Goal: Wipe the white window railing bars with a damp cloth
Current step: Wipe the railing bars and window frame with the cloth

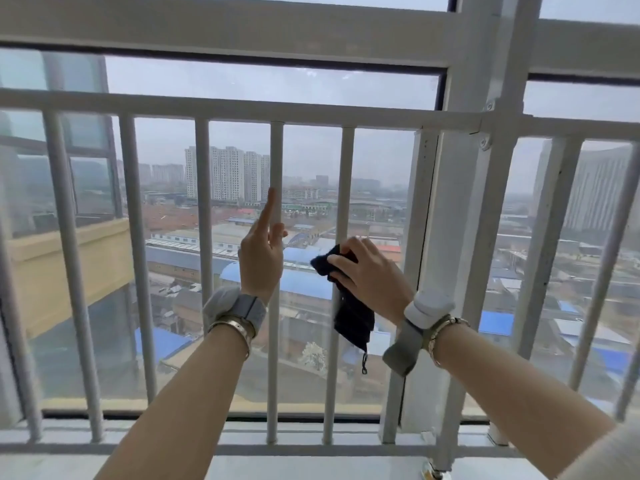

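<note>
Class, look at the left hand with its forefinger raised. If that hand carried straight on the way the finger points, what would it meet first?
The left hand points up along a white vertical bar, so it would probably meet the top rail first, though depth is unclear.

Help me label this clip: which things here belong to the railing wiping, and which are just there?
Part of the job:
- cloth, dark, gripped by the right hand around a bar
- left hand, fingers straight, at the next bar
- top rail

Just there:
- window frame
- wristbands
- bracelets
- city outside
</note>
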Motion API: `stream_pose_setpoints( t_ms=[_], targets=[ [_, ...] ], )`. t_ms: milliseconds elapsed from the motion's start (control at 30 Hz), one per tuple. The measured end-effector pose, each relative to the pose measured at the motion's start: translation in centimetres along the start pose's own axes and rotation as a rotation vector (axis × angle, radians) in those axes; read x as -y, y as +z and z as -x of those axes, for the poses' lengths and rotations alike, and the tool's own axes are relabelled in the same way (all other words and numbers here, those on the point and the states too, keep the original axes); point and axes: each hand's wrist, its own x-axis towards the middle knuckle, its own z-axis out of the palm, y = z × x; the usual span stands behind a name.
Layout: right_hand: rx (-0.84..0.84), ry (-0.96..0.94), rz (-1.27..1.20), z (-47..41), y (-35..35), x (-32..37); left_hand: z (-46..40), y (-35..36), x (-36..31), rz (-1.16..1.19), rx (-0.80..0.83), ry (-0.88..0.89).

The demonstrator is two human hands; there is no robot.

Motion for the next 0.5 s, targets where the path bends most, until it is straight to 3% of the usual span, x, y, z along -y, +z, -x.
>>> stream_pose_setpoints(
  t_ms=[100, 200, 400, 500],
  targets=[
    [-0.155, 0.161, -0.061, -3.6, -1.5, -1.0, 0.0, -0.2, -0.5, -0.026, 0.010, -0.005],
    [-0.183, 0.237, -0.076, -4.2, -0.9, -0.7, 0.0, -0.6, -1.1, -0.079, 0.041, 0.031],
    [-0.064, 0.136, -0.129, 1.2, 0.5, 0.0, 0.3, 0.4, -3.7, -0.253, -0.042, 0.066],
    [-0.197, 0.158, -0.100, 0.7, -2.8, -2.2, -0.2, 2.2, -6.3, -0.171, 0.012, 0.146]
  ],
)
